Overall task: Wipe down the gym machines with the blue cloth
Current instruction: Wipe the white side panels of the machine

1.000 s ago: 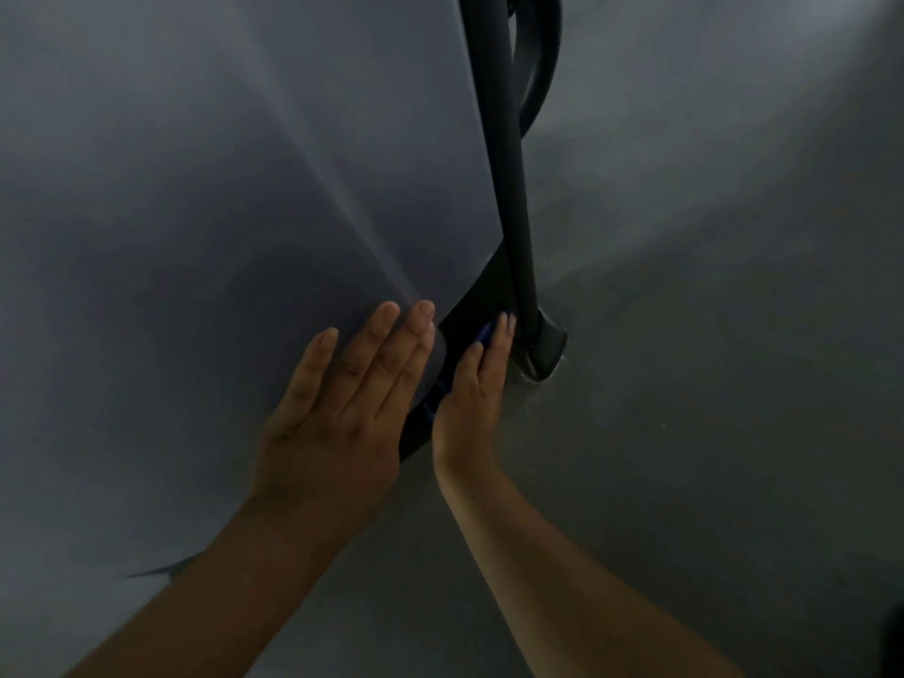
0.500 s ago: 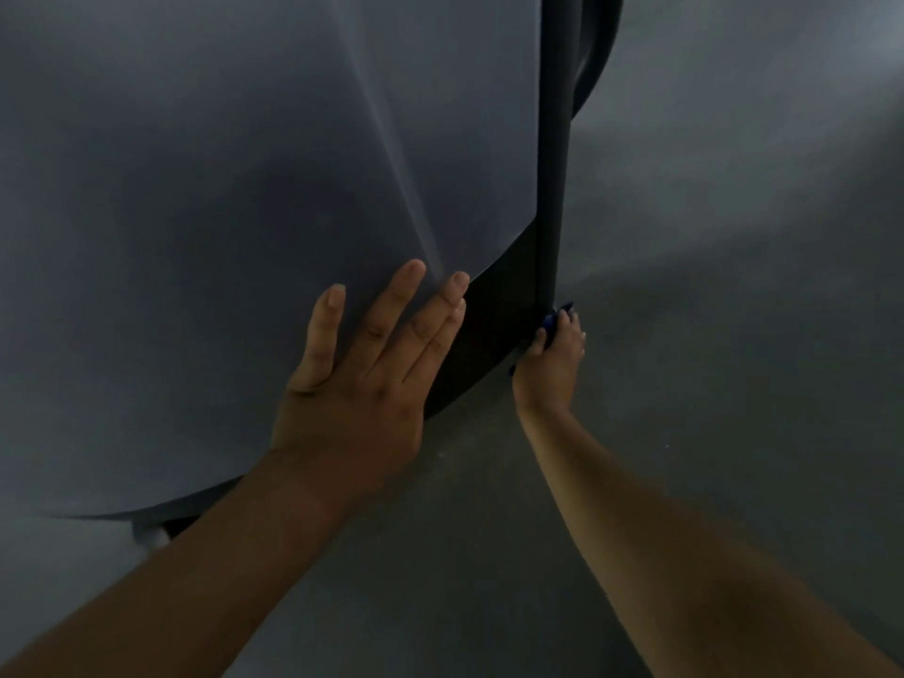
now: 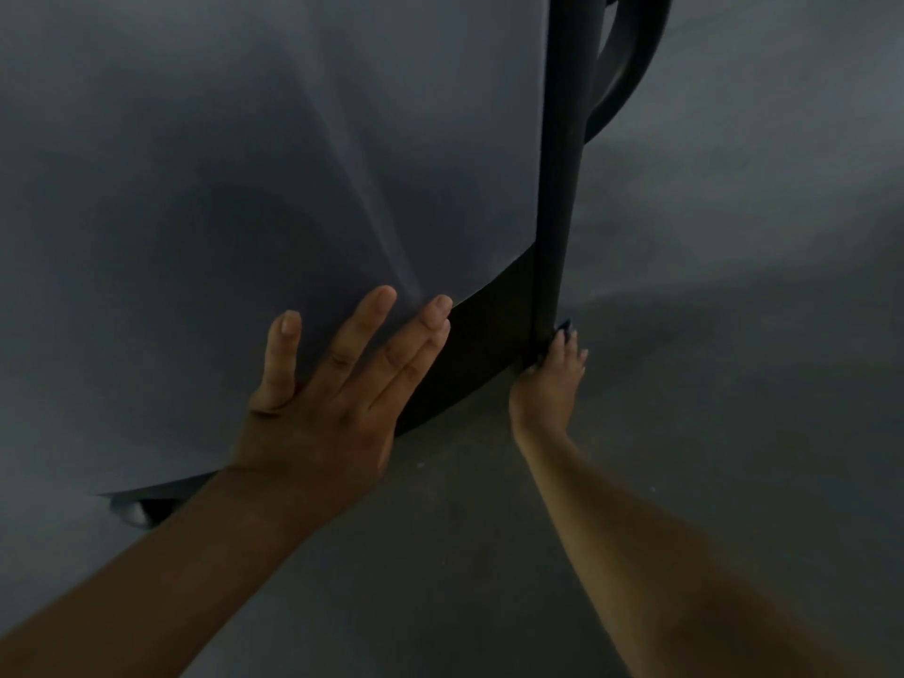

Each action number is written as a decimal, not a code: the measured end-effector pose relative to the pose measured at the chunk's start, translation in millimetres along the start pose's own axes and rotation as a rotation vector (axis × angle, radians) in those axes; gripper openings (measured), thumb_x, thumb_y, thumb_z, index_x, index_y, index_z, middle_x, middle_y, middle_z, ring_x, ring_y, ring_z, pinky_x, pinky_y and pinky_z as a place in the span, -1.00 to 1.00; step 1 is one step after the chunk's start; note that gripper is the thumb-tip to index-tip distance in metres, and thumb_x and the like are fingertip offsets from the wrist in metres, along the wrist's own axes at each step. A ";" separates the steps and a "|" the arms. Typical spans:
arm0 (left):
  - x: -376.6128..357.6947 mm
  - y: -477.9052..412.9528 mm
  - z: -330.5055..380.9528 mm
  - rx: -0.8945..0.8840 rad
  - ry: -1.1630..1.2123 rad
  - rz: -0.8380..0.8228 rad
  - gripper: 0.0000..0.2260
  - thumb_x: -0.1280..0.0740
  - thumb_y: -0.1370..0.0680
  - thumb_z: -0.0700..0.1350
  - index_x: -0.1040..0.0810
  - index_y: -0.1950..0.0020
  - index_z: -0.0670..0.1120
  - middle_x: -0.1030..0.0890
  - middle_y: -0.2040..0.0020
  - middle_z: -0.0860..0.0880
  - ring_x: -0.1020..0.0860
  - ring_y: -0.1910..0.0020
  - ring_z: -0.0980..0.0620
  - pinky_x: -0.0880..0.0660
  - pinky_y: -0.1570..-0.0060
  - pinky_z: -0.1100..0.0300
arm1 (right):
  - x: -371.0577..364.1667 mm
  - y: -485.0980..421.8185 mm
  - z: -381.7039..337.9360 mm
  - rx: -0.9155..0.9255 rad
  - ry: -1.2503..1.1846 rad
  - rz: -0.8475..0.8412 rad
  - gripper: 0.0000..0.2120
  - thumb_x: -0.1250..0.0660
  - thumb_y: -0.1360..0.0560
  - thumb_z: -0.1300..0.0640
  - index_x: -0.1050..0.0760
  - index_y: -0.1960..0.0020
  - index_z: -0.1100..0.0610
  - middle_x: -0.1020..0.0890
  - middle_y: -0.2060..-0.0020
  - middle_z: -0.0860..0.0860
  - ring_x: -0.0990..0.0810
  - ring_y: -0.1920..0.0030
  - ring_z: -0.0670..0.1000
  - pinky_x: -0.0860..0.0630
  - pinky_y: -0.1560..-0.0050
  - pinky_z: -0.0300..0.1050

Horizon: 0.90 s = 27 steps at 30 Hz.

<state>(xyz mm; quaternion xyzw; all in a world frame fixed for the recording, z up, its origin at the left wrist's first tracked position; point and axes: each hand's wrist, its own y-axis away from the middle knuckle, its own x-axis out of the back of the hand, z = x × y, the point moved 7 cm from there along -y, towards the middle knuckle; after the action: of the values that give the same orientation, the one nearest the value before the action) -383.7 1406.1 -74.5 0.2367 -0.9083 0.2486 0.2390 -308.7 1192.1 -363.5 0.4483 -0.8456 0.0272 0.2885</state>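
Found blue cloth (image 3: pixel 565 326) bunched under right hand (image 3: pixel 550 379), gripped against foot of black upright post (image 3: pixel 562 188). Saw only a small blue tip above the curled fingers. Found left hand (image 3: pixel 337 384) apart to the left, laid flat on grey panel (image 3: pixel 244 188), fingers straight and spread, holding nothing. Could not identify machine type. Noted curved black tube (image 3: pixel 631 66) cut off at top edge. Counted two hands, one cloth, one post.

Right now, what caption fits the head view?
Left hand flat on the grey panel; right hand holds the blue cloth against the base of the black post.
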 end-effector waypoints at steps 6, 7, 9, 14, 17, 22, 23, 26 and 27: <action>2.2 0.9 -0.9 0.015 0.014 -0.011 -0.32 -0.23 -0.66 -0.05 -0.13 -0.79 0.00 -0.11 -0.79 0.08 0.06 -0.76 -0.16 0.35 -0.60 -0.35 | -2.3 3.8 18.4 0.065 0.013 -0.064 -0.27 -0.23 -0.73 0.24 0.05 -0.78 0.00 0.08 -0.76 -0.17 0.22 -0.75 0.04 0.08 -0.75 0.14; 2.4 1.0 -1.0 0.018 0.020 -0.011 -0.32 -0.23 -0.66 -0.05 -0.12 -0.79 -0.01 -0.11 -0.79 0.07 0.06 -0.77 -0.16 0.35 -0.60 -0.35 | 3.6 -8.7 21.3 0.028 -0.003 -0.066 -0.35 -0.16 -0.77 0.22 0.01 -0.78 0.03 0.05 -0.76 -0.13 0.19 -0.75 0.05 0.05 -0.75 0.16; 2.8 -0.4 -0.7 0.033 0.006 -0.004 -0.32 -0.22 -0.66 -0.07 -0.13 -0.79 -0.01 -0.12 -0.78 0.08 0.04 -0.76 -0.15 0.34 -0.61 -0.35 | 8.2 -14.9 20.7 -0.010 -0.013 -0.034 -0.42 -0.09 -0.79 0.18 -0.02 -0.77 0.07 0.02 -0.77 -0.06 0.16 -0.76 0.10 0.01 -0.74 0.20; 5.0 -4.6 3.4 0.036 0.030 -0.031 -0.31 -0.23 -0.65 -0.06 -0.11 -0.79 0.00 -0.10 -0.79 0.08 0.01 -0.75 -0.13 0.34 -0.61 -0.34 | -14.9 50.7 10.6 0.072 0.041 -0.037 -0.38 -0.08 -0.79 0.16 0.08 -0.78 0.06 0.16 -0.76 -0.06 0.26 -0.75 0.10 0.19 -0.73 0.04; 8.1 -2.8 0.7 0.020 0.082 -0.047 -0.30 -0.22 -0.66 -0.08 -0.07 -0.80 0.00 -0.05 -0.80 0.07 0.02 -0.77 -0.12 0.34 -0.61 -0.33 | -13.2 40.1 15.2 0.107 0.080 -0.071 -0.29 -0.18 -0.74 0.24 0.08 -0.78 0.06 0.14 -0.77 -0.07 0.24 -0.75 0.12 0.21 -0.73 0.04; 11.3 -3.3 -3.4 0.031 0.147 -0.065 -0.31 -0.22 -0.68 -0.09 -0.05 -0.80 -0.02 -0.01 -0.80 0.05 0.04 -0.78 -0.13 0.34 -0.64 -0.33 | 8.9 -21.4 15.0 0.016 0.067 -0.101 -0.36 -0.13 -0.75 0.26 0.01 -0.77 0.10 0.06 -0.77 -0.01 0.16 -0.75 0.16 0.16 -0.74 0.14; 11.6 -4.3 -3.4 0.030 0.163 -0.071 -0.31 -0.23 -0.68 -0.09 -0.05 -0.80 -0.02 -0.01 -0.80 0.05 0.04 -0.78 -0.13 0.34 -0.65 -0.32 | 11.3 -24.0 12.9 0.002 0.071 -0.104 -0.39 -0.10 -0.77 0.23 0.01 -0.77 0.10 0.07 -0.77 -0.02 0.17 -0.75 0.16 0.11 -0.74 0.18; 14.5 -1.2 -5.3 0.025 0.208 -0.069 -0.30 -0.23 -0.67 -0.11 -0.07 -0.80 -0.03 -0.01 -0.80 0.04 0.02 -0.78 -0.10 0.27 -0.69 -0.29 | 7.9 3.4 10.2 0.024 0.085 -0.119 -0.33 -0.14 -0.76 0.23 0.07 -0.78 0.04 0.12 -0.76 -0.10 0.19 -0.75 0.11 -0.03 -0.73 0.22; 16.0 2.0 -7.1 0.025 0.217 -0.064 -0.30 -0.24 -0.67 -0.12 -0.07 -0.80 -0.03 -0.02 -0.80 0.04 0.00 -0.78 -0.08 0.21 -0.70 -0.27 | 6.2 19.8 9.0 0.054 0.094 -0.128 -0.30 -0.14 -0.74 0.24 0.08 -0.78 0.03 0.14 -0.76 -0.10 0.19 -0.75 0.10 -0.04 -0.73 0.20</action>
<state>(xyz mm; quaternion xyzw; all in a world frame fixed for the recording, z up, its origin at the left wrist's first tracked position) -394.9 1406.7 -60.9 0.2401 -0.8661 0.2761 0.3407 -330.9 1196.6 -363.6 0.5074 -0.7997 0.0525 0.3167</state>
